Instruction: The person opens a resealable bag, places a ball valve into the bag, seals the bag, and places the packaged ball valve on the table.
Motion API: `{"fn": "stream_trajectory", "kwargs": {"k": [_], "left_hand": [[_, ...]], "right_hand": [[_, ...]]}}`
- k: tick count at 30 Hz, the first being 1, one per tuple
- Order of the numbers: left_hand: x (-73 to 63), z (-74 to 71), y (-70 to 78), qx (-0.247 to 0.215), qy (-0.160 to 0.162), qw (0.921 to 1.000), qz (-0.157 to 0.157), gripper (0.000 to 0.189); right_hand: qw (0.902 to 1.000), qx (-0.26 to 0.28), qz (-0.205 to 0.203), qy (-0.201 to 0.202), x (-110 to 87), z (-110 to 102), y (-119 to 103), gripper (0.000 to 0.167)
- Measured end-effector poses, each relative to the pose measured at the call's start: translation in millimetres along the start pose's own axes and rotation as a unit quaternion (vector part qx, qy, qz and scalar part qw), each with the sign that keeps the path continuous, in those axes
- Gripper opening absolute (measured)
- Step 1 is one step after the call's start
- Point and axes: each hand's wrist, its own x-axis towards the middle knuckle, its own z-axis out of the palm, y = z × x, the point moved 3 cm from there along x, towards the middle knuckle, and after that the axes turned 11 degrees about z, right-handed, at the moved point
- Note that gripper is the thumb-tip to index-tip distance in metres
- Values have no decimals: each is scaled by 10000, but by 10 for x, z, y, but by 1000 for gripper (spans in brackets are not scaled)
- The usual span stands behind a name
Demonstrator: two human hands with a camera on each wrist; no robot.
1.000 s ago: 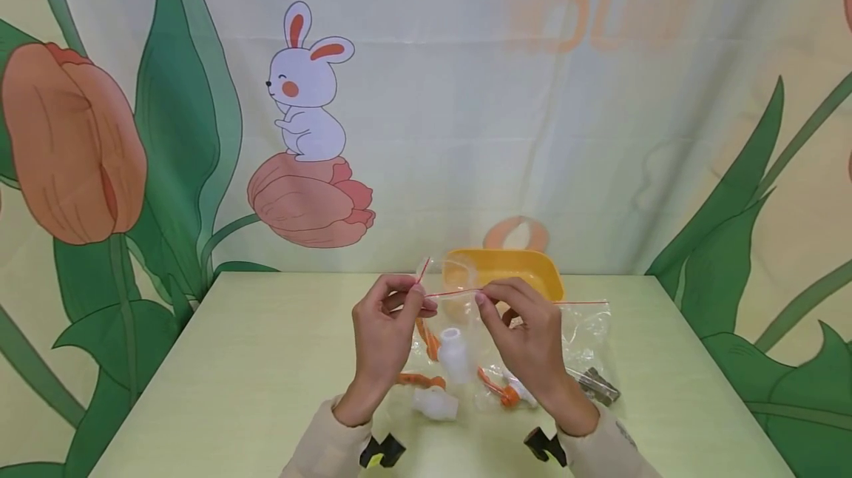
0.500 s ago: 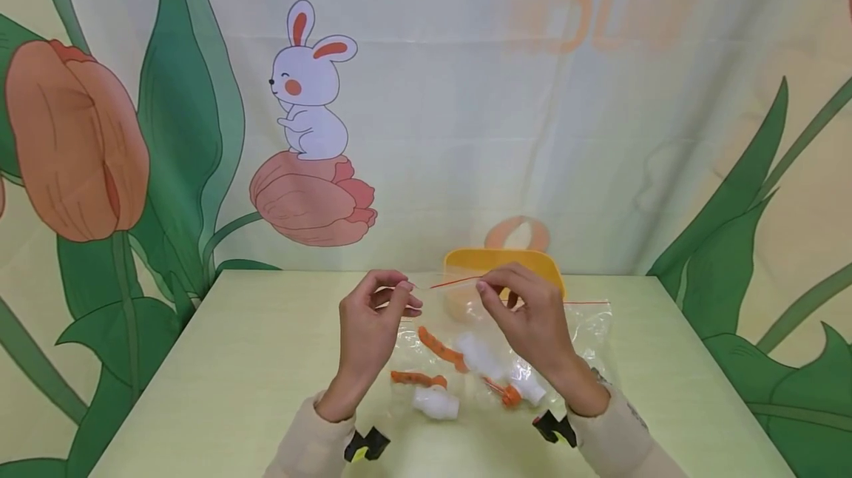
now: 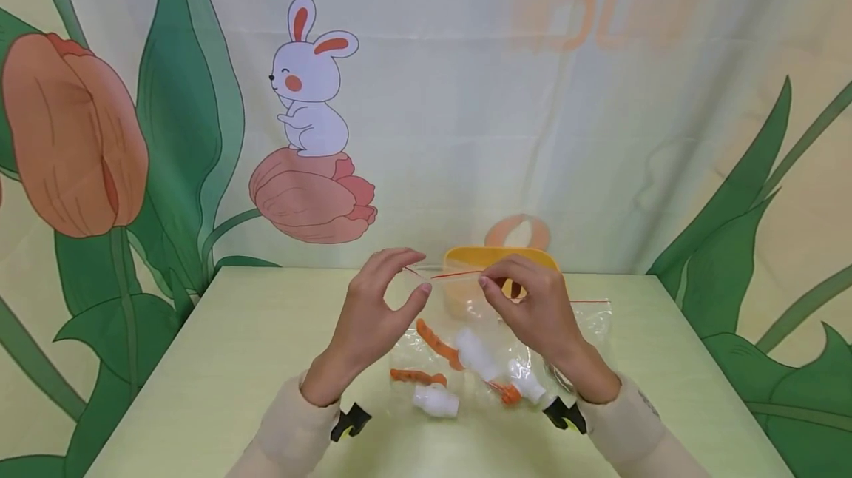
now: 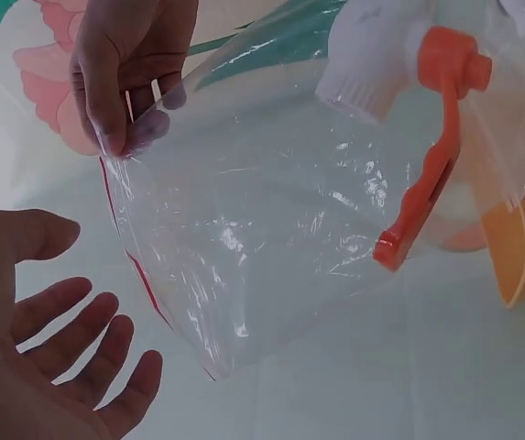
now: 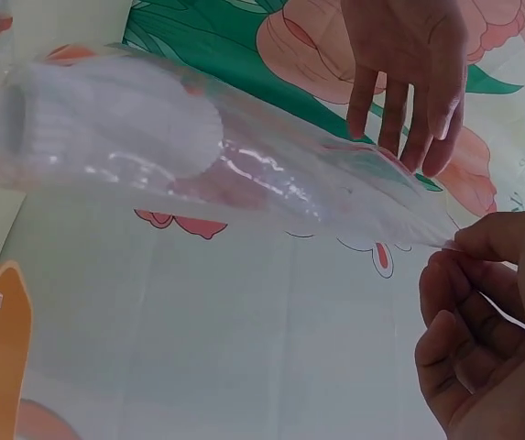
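In the head view my right hand point(image 3: 535, 304) pinches the edge of a clear zip bag by its red-striped seal. My left hand point(image 3: 373, 308) faces it with thumb and fingers spread. The left wrist view shows a gap between those fingers and the zip bag point(image 4: 235, 238). Inside the hanging bag is a valve point(image 4: 363, 64) with a white body and an orange lever handle point(image 4: 427, 183). From the right wrist view, the bag's corner is between my right thumb and index finger; the white body point(image 5: 125, 119) lies at its far end.
Two more white valves with orange handles, one point(image 3: 435, 400) at the front and another point(image 3: 526, 382) to its right, lie on the green table point(image 3: 266, 359). A yellow tray point(image 3: 502, 250) stands at the back. Beside it lies another red-sealed bag point(image 3: 592, 322), partly behind my right forearm.
My left thumb and fingers have parted from the bag's mouth and spread wide. Both hands have risen slightly, and the hanging valve has swung right. My right hand has kept its pinch.
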Motion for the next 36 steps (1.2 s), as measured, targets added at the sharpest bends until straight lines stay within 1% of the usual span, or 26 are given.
{"fn": "stream_trajectory", "kwargs": {"k": [3, 6, 12, 15, 18, 23, 28, 33, 36], "left_hand": [[55, 9, 17, 105, -417, 9990, 87, 42], [93, 19, 35, 59, -784, 9968, 106, 48], [143, 77, 65, -71, -1478, 9890, -27, 50], [147, 130, 69, -48, -1736, 9848, -50, 48], [144, 174, 74, 1, -1878, 9822, -35, 42], [142, 221, 89, -45, -2010, 9796, 12, 26], [147, 248, 104, -78, -2086, 9778, 186, 15], [140, 266, 111, -169, -2141, 9764, 223, 9], [138, 276, 111, -225, -2130, 9765, 256, 7]], "right_hand": [[9999, -35, -12, -126, 18, -19, -9, 6], [9994, -55, -87, -332, 27, -29, -18, 5], [9970, -162, -289, -695, 22, -26, -11, 6], [9955, -162, -489, -799, 11, -18, -8, 7], [9932, -130, -703, -915, -4, -4, -11, 7], [9911, -92, -874, -997, -29, 5, -23, 8], [9904, -113, -946, -1002, -44, 12, -40, 9], [9904, -147, -917, -1020, -65, 14, -38, 2], [9907, -165, -873, -1033, -73, 10, -41, 2]]}}
